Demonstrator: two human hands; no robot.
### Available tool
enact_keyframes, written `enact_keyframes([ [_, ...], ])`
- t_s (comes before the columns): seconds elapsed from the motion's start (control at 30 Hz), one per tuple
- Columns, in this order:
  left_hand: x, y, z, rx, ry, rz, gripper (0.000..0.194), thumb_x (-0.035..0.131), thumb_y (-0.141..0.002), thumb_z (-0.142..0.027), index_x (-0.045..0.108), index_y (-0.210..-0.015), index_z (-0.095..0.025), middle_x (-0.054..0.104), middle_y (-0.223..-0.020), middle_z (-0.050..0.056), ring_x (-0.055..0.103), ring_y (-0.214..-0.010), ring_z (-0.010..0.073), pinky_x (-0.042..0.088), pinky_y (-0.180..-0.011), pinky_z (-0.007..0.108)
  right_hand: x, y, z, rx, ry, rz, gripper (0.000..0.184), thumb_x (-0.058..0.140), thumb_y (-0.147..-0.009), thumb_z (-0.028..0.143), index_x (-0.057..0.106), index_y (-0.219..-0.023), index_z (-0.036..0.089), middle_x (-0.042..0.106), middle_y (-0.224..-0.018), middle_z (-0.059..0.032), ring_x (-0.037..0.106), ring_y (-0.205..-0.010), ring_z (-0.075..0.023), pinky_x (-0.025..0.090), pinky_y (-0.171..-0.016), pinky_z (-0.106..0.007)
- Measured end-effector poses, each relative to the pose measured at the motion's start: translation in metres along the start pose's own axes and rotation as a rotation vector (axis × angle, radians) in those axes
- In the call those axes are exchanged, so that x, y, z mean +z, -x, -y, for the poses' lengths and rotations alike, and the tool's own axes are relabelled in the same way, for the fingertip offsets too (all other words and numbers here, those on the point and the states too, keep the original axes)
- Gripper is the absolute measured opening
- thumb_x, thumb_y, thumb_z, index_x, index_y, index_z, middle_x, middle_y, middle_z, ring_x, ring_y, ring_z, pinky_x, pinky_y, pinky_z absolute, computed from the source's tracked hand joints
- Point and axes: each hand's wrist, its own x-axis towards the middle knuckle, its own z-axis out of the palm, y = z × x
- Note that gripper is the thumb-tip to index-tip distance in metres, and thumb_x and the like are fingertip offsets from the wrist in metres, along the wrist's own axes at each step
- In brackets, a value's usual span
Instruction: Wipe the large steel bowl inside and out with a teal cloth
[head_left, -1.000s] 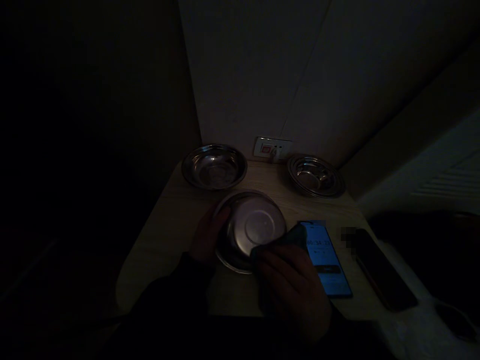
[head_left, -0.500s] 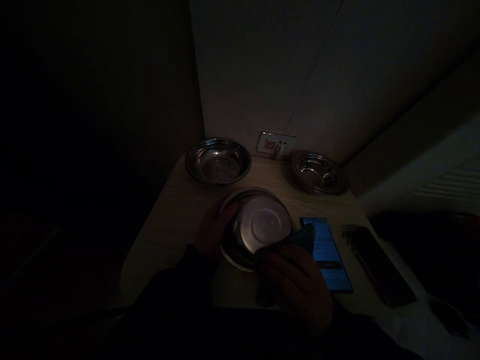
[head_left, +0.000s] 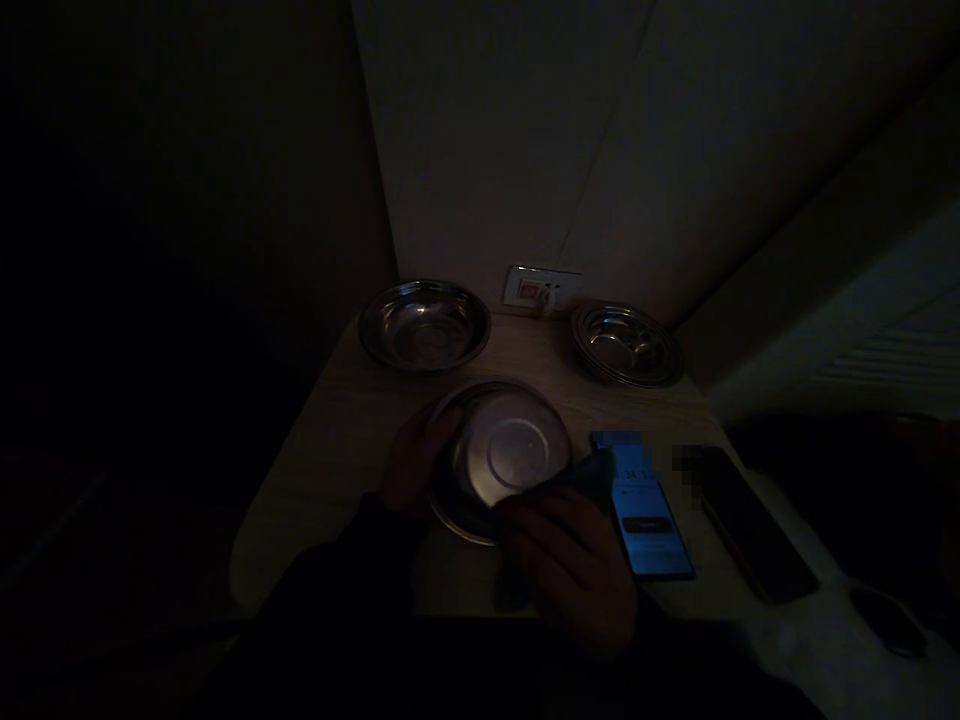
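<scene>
Slight leftward shift of my right hand (head_left: 574, 565) since the earlier frame. Its fingers, together, hold a dark green cloth (head_left: 594, 474) against the near-right side of a round silver metal bowl (head_left: 517, 450), base facing me. My left hand (head_left: 415, 462) clamps the bowl's left side, thumb outside. Blue-lit rectangular phone (head_left: 656, 545): just right of my right fingers. Wide silver metal dish (head_left: 427, 335): beyond my left fingers.

Silver bowl (head_left: 517, 440), dark green cloth (head_left: 592, 476), blue phone screen (head_left: 649, 552), pale wood-grained tabletop (head_left: 319, 470)

Lit phone (head_left: 654, 550) on tbl (head_left: 315, 480), dk oblong obj (head_left: 757, 527) nearby, wall skt (head_left: 529, 290)
</scene>
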Motion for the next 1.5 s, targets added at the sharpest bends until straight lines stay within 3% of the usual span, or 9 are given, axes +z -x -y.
enact_keyframes([
  [0.17,-0.004,-0.002,-0.004,-0.027,-0.072,-0.031,0.033,0.064,-0.072,-0.042,0.07,-0.095,-0.018,0.074,-0.099,0.005,0.064,-0.099,0.0259,0.047,-0.09,0.035,0.028,-0.032,0.011,-0.006,-0.042,-0.07,0.017,0.053,-0.092,0.016,0.069,-0.09,0.017,0.074,-0.098,-0.0001,0.062,-0.092,-0.0164,0.051,-0.089,-0.034],
  [0.43,0.0,-0.001,0.002,-0.043,0.075,0.05,0.041,0.063,-0.076,-0.04,0.066,-0.107,-0.014,0.071,-0.107,0.008,0.062,-0.103,0.0263,0.045,-0.092,0.036,-0.009,0.001,0.0,0.052,0.001,-0.003,0.018,0.05,-0.092,0.012,0.067,-0.096,0.015,0.074,-0.098,-0.0045,0.061,-0.095,-0.0167,0.051,-0.088,-0.034],
  [0.67,-0.004,-0.002,0.004,0.014,0.019,-0.011,0.038,0.067,-0.072,-0.039,0.069,-0.102,-0.016,0.072,-0.106,0.005,0.062,-0.105,0.024,0.042,-0.096,0.033,0.013,-0.027,0.007,0.121,-0.025,-0.063,0.014,0.056,-0.089,0.013,0.067,-0.096,0.016,0.073,-0.1,-0.0023,0.06,-0.093,-0.0173,0.048,-0.086,-0.035],
  [0.9,0.001,0.001,0.0,-0.034,0.05,0.044,0.04,0.065,-0.074,-0.039,0.067,-0.106,-0.015,0.071,-0.108,0.007,0.061,-0.106,0.0258,0.044,-0.094,0.035,-0.01,-0.002,0.001,0.09,-0.002,0.001,0.016,0.053,-0.089,0.012,0.066,-0.098,0.015,0.073,-0.099,-0.0038,0.06,-0.094,-0.0175,0.047,-0.083,-0.035],
  [1.1,-0.004,-0.002,0.002,-0.005,0.001,0.009,0.038,0.064,-0.075,-0.04,0.068,-0.104,-0.016,0.071,-0.107,0.006,0.061,-0.106,0.026,0.042,-0.096,0.036,0.005,-0.027,0.002,0.147,-0.006,-0.005,0.017,0.054,-0.088,0.014,0.066,-0.099,0.018,0.073,-0.102,-0.0017,0.059,-0.094,-0.0173,0.046,-0.086,-0.035],
  [1.3,-0.002,-0.002,0.001,-0.02,0.022,0.062,0.041,0.065,-0.075,-0.041,0.066,-0.107,-0.014,0.071,-0.108,0.007,0.061,-0.106,0.0262,0.045,-0.094,0.035,-0.009,-0.013,0.001,0.133,-0.01,0.014,0.018,0.052,-0.089,0.012,0.065,-0.1,0.017,0.073,-0.101,-0.0025,0.06,-0.093,-0.0176,0.045,-0.085,-0.034],
  [1.5,-0.003,-0.003,-0.001,-0.001,-0.049,0.039,0.04,0.064,-0.073,-0.041,0.067,-0.103,-0.014,0.071,-0.108,0.007,0.061,-0.106,0.0258,0.044,-0.095,0.035,0.007,-0.028,0.006,0.171,-0.025,-0.035,0.018,0.051,-0.09,0.014,0.065,-0.1,0.018,0.073,-0.102,-0.0013,0.06,-0.094,-0.0179,0.045,-0.086,-0.037],
])
